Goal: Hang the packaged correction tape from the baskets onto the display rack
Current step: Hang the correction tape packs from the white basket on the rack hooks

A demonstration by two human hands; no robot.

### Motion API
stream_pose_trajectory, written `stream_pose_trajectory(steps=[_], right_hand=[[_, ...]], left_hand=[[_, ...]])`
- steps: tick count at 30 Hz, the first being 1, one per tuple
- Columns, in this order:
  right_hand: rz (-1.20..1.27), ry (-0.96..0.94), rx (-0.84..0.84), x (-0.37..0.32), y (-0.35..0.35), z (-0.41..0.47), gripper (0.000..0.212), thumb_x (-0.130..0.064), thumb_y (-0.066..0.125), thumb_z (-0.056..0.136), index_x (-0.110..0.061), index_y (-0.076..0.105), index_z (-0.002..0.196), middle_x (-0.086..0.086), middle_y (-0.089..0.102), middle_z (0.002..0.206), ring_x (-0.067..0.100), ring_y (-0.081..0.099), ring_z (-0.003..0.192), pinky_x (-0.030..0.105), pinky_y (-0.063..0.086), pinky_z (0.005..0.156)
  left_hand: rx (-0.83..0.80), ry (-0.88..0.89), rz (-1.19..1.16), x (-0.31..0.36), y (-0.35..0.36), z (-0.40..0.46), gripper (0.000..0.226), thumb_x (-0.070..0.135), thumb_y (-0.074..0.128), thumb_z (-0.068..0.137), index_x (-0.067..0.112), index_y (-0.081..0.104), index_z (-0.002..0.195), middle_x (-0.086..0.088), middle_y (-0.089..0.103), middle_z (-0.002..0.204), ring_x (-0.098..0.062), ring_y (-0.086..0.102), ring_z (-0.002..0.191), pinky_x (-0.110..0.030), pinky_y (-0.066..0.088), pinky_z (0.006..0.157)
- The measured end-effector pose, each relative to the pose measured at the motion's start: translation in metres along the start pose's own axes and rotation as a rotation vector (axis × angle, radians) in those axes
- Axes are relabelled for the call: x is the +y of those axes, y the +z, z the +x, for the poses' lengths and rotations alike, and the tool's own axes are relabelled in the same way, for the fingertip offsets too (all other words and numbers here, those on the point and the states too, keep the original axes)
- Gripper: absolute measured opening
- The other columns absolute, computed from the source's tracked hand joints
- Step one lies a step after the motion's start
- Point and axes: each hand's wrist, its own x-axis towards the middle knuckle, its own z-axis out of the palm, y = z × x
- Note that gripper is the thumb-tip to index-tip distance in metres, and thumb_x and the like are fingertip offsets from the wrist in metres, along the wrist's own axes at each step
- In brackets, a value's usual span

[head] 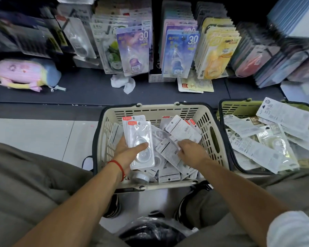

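A cream basket [105, 132] on the floor in front of me holds several white correction tape packs. My left hand [130, 152] grips a small stack of clear-fronted packs with red tabs [141, 139], held upright over the basket's left side. Inside the basket, my right hand [191, 150] reaches down with its fingers closing on a white pack [183, 131] lying back side up. A second basket [239, 106] at the right is full of other white packs. The display rack [155, 38] behind carries rows of hung packs.
A pastel pencil pouch [23, 73], a crumpled tissue [122, 82] and a loose card [194, 85] lie on the dark shelf below the rack. Notebooks [284, 56] lean at the right. A black plastic bag [152, 232] sits between my knees, shoes beside it.
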Motion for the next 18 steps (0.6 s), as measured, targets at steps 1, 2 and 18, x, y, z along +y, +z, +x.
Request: stream_pose_trajectory(steps=[1,2,18], right_hand=[[0.03,0.02,0.051,-0.001,-0.006,-0.003,0.018,-0.024,0.047,0.104,-0.012,0.06,0.109,0.011,0.064,0.108,0.034,0.065,0.106,0.037,0.049,0.082],[0.066,0.053,0.104,-0.001,-0.013,-0.006,0.015,-0.021,0.046,0.104,-0.013,0.057,0.097,0.009,0.063,0.093,0.034,0.066,0.093,0.035,0.046,0.073],[1.177,0.275,0.018,-0.047,-0.028,-0.003,0.025,-0.017,0.055,0.106,-0.01,0.077,0.098,0.023,0.072,0.114,0.03,0.067,0.1,0.049,0.049,0.104]], left_hand=[[0.005,-0.005,-0.006,-0.001,0.003,0.001,0.061,0.009,0.091,0.077,0.025,0.063,0.129,-0.005,0.078,0.116,-0.029,0.075,0.106,-0.06,0.059,0.095],[0.012,-0.01,-0.012,-0.002,0.006,0.001,0.059,0.009,0.091,0.077,0.024,0.064,0.128,-0.005,0.078,0.115,-0.03,0.075,0.105,-0.06,0.059,0.095],[-0.133,-0.012,-0.008,-0.008,0.012,-0.01,0.054,0.018,0.09,0.08,0.018,0.066,0.129,-0.008,0.078,0.119,-0.031,0.072,0.114,-0.059,0.055,0.102]])
